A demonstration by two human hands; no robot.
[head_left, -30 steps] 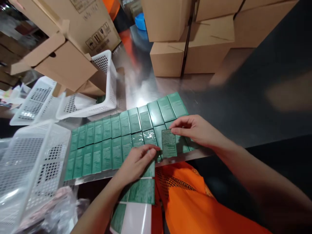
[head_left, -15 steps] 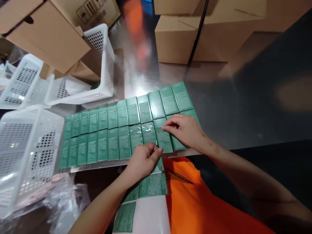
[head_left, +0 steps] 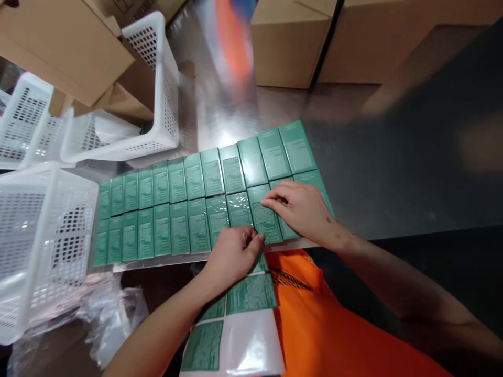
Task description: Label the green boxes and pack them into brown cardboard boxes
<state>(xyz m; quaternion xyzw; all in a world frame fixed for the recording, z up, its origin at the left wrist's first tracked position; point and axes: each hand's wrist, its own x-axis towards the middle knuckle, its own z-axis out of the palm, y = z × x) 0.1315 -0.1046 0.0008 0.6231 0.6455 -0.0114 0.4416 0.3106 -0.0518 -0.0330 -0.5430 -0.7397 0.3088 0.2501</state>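
Two rows of flat green boxes [head_left: 184, 201] lie side by side on a shiny metal table [head_left: 385, 178]. My right hand [head_left: 301, 209] rests flat on a green box [head_left: 265, 220] in the near row, its fingers pressing a green label onto it. My left hand [head_left: 233, 251] sits at the table's near edge, fingers pinched on a white backing sheet [head_left: 236, 335] that carries more green labels [head_left: 251, 293] and hangs down over my lap.
White perforated baskets [head_left: 157, 94] stand at the left, one large basket [head_left: 39, 235] near the front. Cardboard cartons [head_left: 291, 42] are stacked at the back and upper left. Crumpled clear plastic [head_left: 106, 319] lies below the table edge. An orange garment [head_left: 314, 324] covers my lap.
My right hand has brought the green label down onto the near-row box and now presses it flat. My left hand has stayed at the sheet's top edge. The camera tilted down.
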